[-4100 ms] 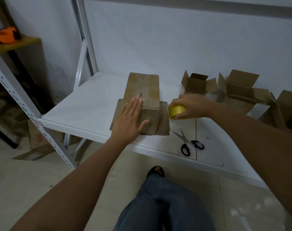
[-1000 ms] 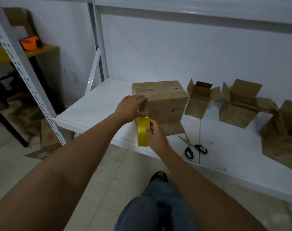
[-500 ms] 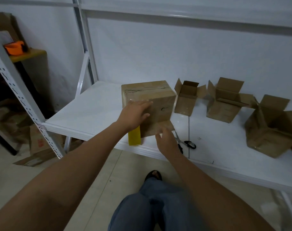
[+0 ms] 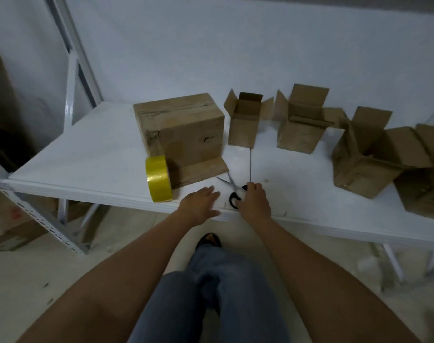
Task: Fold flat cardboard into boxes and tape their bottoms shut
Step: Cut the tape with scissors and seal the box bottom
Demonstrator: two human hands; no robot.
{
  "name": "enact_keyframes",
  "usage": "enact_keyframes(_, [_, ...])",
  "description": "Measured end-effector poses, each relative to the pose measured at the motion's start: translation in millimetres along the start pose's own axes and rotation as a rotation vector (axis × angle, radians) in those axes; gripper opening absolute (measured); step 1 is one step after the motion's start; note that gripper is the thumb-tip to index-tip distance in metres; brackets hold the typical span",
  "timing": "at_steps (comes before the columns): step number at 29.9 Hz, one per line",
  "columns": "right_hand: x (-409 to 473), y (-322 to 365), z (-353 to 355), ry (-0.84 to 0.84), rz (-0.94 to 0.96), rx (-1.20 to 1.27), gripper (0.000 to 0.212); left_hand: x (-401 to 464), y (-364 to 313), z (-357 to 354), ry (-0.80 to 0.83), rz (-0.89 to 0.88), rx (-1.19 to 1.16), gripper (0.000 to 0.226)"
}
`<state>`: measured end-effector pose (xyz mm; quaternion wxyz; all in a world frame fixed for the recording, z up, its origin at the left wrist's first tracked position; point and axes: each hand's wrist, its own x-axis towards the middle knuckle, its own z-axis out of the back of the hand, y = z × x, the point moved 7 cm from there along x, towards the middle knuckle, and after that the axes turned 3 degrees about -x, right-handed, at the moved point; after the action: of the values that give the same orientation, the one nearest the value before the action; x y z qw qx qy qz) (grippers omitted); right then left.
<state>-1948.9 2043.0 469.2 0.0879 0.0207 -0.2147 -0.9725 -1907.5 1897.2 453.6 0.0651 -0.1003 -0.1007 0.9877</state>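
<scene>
Now my right hand (image 4: 254, 203) curls over the scissors (image 4: 232, 191) handles (grip partly hidden); my left hand (image 4: 201, 205) lies flat, holding nothing, beside the tape roll (image 4: 158, 178).

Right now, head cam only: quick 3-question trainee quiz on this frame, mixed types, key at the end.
1. True or false: the yellow tape roll lies flat on the white shelf.
2. Which hand is on the black-handled scissors? A) left hand B) right hand C) neither
3. Fill in: the tape roll hangs at the shelf's front edge, joined by a tape strip to the large cardboard box, whose lower flap lies ____ on the shelf.

Key:
1. False; it stands on edge.
2. B; its fingers curl onto the handles, while the left hand is open beside them.
3. Flat.
</scene>
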Motion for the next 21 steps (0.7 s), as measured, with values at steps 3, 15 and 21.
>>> enact_keyframes(3, [2.2,-1.4,2.8,0.113,0.019,-0.141,0.043,0.4,-0.6,-1.6,0.004,0.010,-0.028,0.068])
enact_keyframes(15, [-1.3,30.2,44.9,0.237,0.126,-0.122,0.041,-58.5,-1.4,91.1,-0.432,0.047,-0.271,0.037])
enact_keyframes(21, [12.3,99.3,60.3,0.232,0.241,-0.059,0.057,-110.7,54.4,138.5,-0.884,0.279,-0.464,0.026])
